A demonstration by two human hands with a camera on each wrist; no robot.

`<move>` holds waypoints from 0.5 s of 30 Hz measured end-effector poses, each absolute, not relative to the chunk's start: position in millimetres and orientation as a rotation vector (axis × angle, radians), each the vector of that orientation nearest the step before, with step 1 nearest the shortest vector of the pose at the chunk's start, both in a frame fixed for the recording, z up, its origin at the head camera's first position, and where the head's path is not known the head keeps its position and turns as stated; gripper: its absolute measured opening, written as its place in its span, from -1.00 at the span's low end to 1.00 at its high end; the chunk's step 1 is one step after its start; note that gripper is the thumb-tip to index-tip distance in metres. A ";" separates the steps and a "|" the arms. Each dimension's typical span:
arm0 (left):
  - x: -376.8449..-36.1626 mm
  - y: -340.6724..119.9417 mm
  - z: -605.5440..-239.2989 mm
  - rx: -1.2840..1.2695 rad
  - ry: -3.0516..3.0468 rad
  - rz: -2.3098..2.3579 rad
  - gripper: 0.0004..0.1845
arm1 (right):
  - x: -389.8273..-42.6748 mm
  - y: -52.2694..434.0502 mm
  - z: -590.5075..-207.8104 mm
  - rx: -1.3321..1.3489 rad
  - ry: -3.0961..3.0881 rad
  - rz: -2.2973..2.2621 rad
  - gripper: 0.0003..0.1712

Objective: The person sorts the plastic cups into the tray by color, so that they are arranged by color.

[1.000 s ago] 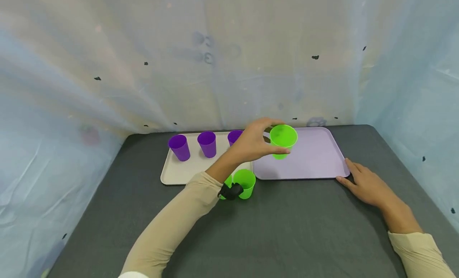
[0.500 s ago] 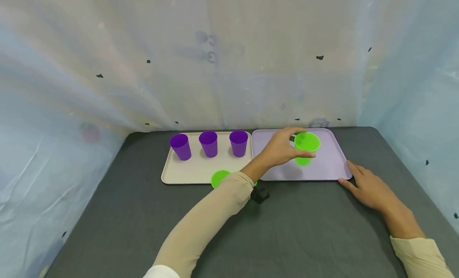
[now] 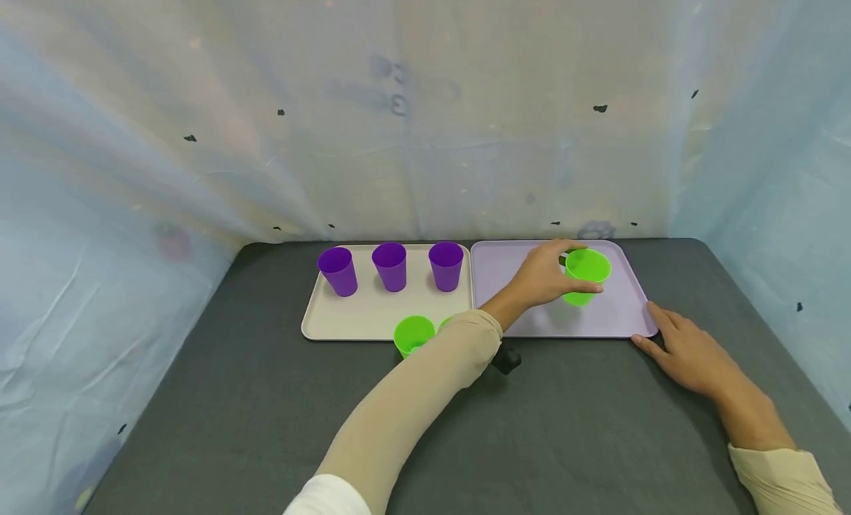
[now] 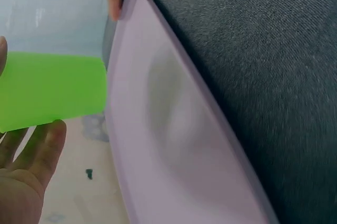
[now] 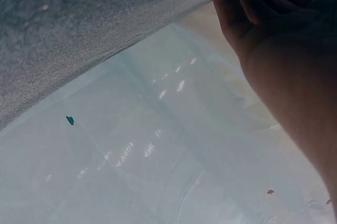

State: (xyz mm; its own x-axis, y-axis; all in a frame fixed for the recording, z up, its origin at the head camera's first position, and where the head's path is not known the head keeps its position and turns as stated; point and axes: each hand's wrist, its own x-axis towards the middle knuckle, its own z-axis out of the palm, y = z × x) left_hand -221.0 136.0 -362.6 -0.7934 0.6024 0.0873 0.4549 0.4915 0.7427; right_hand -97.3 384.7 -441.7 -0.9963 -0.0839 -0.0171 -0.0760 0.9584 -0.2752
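Right of centre in the head view, we hold a green cup [image 3: 586, 270] mouth-up above the lilac tray [image 3: 621, 315], grasped between the thumb and fingers of our left hand [image 3: 541, 275]. At the right of the frame, our right hand [image 3: 694, 356] lies with fingers extended, touching the tray's near corner. Left of centre, we see three purple cups [image 3: 391, 270] on the beige tray [image 3: 352, 319]. Below, our left sleeve [image 3: 412, 408] partly hides further green cups [image 3: 414, 332].

Head view: on the pale backdrop sheet [image 3: 505, 160], near the middle, two faint rounded marks [image 3: 399, 105], one above the other, resembling digits but too blurred to read. Otherwise without legible text, in both wrist views as well.
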 end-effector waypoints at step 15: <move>-232.3 157.9 -381.1 0.755 2.555 1.238 -0.23 | -94.4 380.9 -443.1 -0.164 3.096 -0.437 -0.09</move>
State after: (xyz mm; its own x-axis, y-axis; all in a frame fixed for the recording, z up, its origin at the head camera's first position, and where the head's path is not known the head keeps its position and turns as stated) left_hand -232.3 157.9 -381.1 -0.8487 0.5274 0.0388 0.3572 0.5177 0.7774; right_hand -94.4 380.9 -443.1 -0.9945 -0.1049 0.0041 -0.1019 0.9556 -0.2763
